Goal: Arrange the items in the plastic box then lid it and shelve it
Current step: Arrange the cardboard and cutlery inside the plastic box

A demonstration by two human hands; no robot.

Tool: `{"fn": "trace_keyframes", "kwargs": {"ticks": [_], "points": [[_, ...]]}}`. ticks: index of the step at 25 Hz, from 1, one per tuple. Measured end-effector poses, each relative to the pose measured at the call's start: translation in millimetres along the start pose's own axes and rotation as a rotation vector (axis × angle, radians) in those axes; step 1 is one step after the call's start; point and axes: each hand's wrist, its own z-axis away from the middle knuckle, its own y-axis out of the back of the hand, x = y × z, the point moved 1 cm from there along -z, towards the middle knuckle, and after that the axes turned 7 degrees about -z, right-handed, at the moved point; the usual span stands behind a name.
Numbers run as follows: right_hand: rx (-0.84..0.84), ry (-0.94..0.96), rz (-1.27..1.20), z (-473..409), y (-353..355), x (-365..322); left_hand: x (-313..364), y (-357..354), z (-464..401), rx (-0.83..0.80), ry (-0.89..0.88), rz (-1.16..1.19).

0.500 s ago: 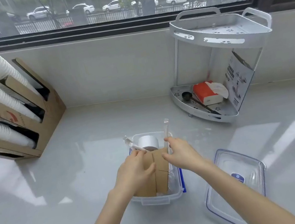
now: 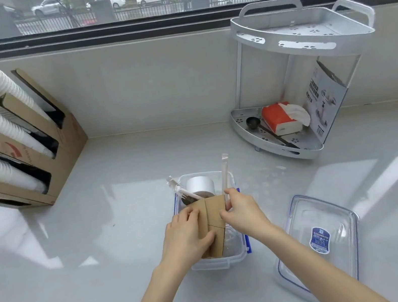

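A clear plastic box (image 2: 214, 265) with blue clips stands on the counter in front of me. Brown cardboard sleeves (image 2: 213, 215) lie inside it. My left hand (image 2: 185, 235) presses on them with its thumb around their near end. My right hand (image 2: 241, 211) pinches a white wrapped straw (image 2: 224, 173) that stands upright at the box's right side. A silver roll (image 2: 199, 184) and white plastic cutlery (image 2: 179, 190) sit at the far end of the box. The clear lid (image 2: 317, 239) with a blue label lies flat to the right.
A white two-tier corner shelf (image 2: 305, 36) stands at the back right, holding a red tissue pack (image 2: 278, 118), a black scoop and a leaflet on its lower tier. A cardboard holder (image 2: 63, 140) with stacks of white paper cups is at the left.
Both hands have stayed at the box with nearly the same hold. The view has shifted a little.
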Motion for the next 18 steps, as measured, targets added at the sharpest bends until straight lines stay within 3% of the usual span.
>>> {"fn": "trace_keyframes", "kwargs": {"ticks": [8,14,18], "points": [[-0.118,-0.028,-0.322,4,-5,-6,-3,-9,5,0.022,-0.062,0.366],[-0.077,-0.003,-0.486,4,-14,-11,-1,-2,11,0.114,-0.173,0.441],[-0.089,0.03,-0.495,2,-15,-17,-7,-2,13,0.194,-0.084,0.399]]}}
